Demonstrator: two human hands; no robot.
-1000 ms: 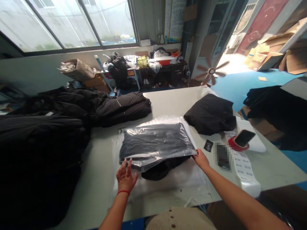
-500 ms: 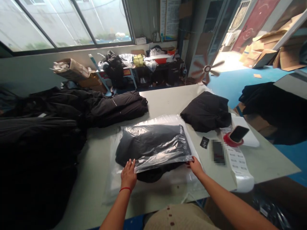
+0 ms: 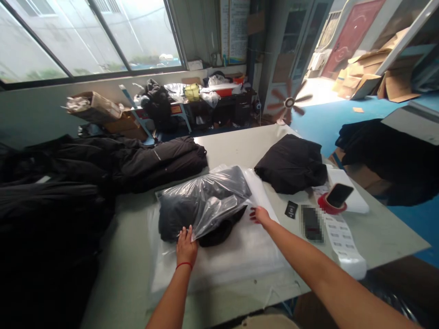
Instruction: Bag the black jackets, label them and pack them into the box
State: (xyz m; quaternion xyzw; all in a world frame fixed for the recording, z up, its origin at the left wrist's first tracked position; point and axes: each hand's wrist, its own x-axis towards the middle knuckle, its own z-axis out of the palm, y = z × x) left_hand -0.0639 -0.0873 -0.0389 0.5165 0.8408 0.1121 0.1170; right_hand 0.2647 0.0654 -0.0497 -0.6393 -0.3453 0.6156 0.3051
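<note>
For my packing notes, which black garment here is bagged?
The black garment at the left hand, inside the clear bag; the black bundle to its right and the black jacket to its left lie bare.

A black garment (image 3: 183,219) sits bunched and partly inside a clear plastic bag (image 3: 209,192), its folded dark bulk showing through the film. The bag lies askew, its upper corner pointing away from the viewer, and its loose, creased mouth edge runs diagonally across the garment's near side. A lobe of black fabric (image 3: 221,237) sticks out below that edge, uncovered. Both rest on a wider, flat sheet of white plastic (image 3: 219,267), which lies smooth on the worktop (image 3: 384,240), its far corner reaching past the bag.
</note>
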